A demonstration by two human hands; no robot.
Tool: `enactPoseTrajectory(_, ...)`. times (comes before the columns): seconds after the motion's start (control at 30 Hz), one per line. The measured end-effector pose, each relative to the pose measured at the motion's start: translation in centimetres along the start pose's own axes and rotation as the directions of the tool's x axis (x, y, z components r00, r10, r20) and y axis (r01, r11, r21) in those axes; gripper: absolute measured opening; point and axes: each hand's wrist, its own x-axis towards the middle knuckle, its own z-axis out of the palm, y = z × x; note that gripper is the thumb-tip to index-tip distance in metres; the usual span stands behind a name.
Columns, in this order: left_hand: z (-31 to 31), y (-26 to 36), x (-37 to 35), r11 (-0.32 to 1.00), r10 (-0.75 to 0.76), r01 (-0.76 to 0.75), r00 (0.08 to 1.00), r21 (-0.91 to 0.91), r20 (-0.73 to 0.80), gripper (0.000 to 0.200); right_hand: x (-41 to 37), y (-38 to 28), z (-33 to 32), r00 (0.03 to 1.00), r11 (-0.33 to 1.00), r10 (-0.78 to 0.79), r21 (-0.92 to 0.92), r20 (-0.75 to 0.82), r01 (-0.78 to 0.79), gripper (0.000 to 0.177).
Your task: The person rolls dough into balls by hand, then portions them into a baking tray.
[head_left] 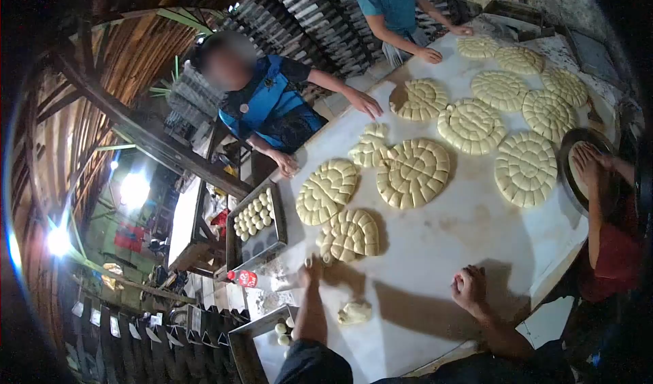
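My left hand (311,271) is at the lower left edge of a partly taken-apart round of cut dough (351,236). Its fingers are bent together, with a small pale piece of dough at the tips. Over the bare tabletop on the right, my right hand (469,289) is curled closed; whatever it may hold is hidden. A loose lump of dough (355,312) lies between my forearms. Beyond my left hand are two larger cut dough rounds (326,192) (413,173) and a broken cluster of dough pieces (369,146).
A tray (282,238) of dough balls stands at the table's left edge, near a red-labelled bottle (243,278). Another tray (241,350) is beside my left forearm. Several dough rounds (471,127) cover the far table (435,248). A co-worker's hands (590,163) press dough in a round pan (570,183); two other people stand opposite.
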Motion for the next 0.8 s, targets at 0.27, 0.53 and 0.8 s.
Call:
enactPoseTrajectory(0.27,-9.5,11.8,-25.5,-0.043,-0.823,0.106,0.561,-0.993,0.096,0.045,-2.1,0.2,2.2,0.998,0.991,0.068,0.119,0.003,-0.068,0.020)
enactPoseTrajectory(0.53,-10.2,19.5,-40.7,-0.745,-0.168,-0.066,0.982,-0.664,0.091,0.027,-20.0,-9.5,15.6,0.694,0.678,-0.713,0.156,-0.098,0.718,0.034)
enactPoseTrajectory(0.8,-13.3,15.7,-43.8,0.139,-0.225,-0.046,0.971,-0.989,-0.077,0.022,-16.7,-9.6,5.5,0.875,0.881,-0.029,0.426,0.483,-0.206,0.032)
